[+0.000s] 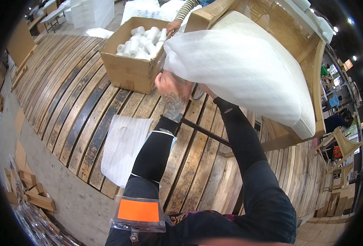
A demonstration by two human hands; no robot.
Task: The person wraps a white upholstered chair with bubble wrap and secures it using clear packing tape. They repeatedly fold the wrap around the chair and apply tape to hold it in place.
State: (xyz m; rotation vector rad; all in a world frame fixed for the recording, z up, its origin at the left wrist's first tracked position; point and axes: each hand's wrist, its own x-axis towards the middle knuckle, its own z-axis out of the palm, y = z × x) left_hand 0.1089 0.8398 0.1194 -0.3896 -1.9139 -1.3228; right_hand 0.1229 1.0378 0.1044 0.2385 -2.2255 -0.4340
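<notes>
A thin white foam sheet drapes over the seat cushion of a wooden armchair. My left hand, tattooed at the wrist, is closed at the near left corner of this sheet. Only a strip of my right hand shows below the foam's lower edge; its fingers are hidden. Between my hands, partly covered, lies a small dark curved object that I cannot make out. A second foam sheet lies flat on the slats beside my left forearm.
A cardboard box of white foam tubes stands beyond my left hand. Another person's hand in a striped sleeve is at its far right corner. The slatted wooden platform ends at a concrete floor on the left.
</notes>
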